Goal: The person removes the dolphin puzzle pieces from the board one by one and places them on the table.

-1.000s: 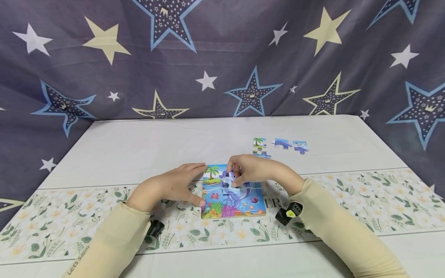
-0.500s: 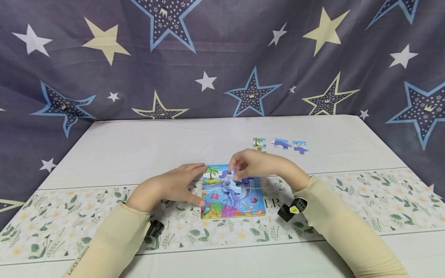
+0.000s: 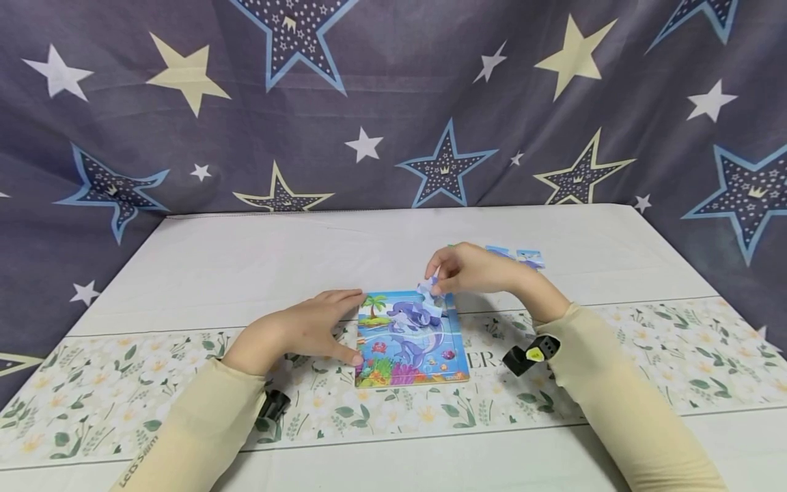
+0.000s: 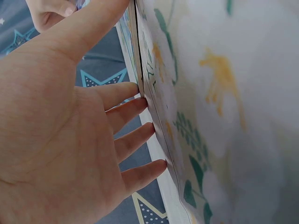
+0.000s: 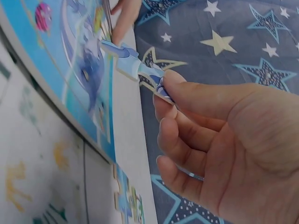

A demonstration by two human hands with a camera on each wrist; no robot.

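My right hand [image 3: 476, 270] pinches a pale blue and purple jigsaw piece [image 3: 429, 294] between thumb and fingers. In the right wrist view the jigsaw piece [image 5: 128, 65] tilts out from the fingertips, its far end toward the board. In the head view it overlaps the upper right of a square puzzle board [image 3: 461, 352] picturing dolphins, a palm tree and coral. My left hand [image 3: 310, 328] lies along the board's left side, thumb at the lower edge and fingers by the top corner. Its fingers are spread in the left wrist view, with nothing gripped.
Behind the right hand lie loose jigsaw pieces [image 3: 531, 258], partly hidden by it. A floral runner [image 3: 203, 369] crosses the white table [image 3: 277, 253] under the board. A star-patterned curtain [image 3: 393, 102] hangs along the table's far edge.
My right hand has drawn the jigsaw piece up and to the right, from the board's middle to its top edge. The printed dolphins now show. My left hand has not moved.
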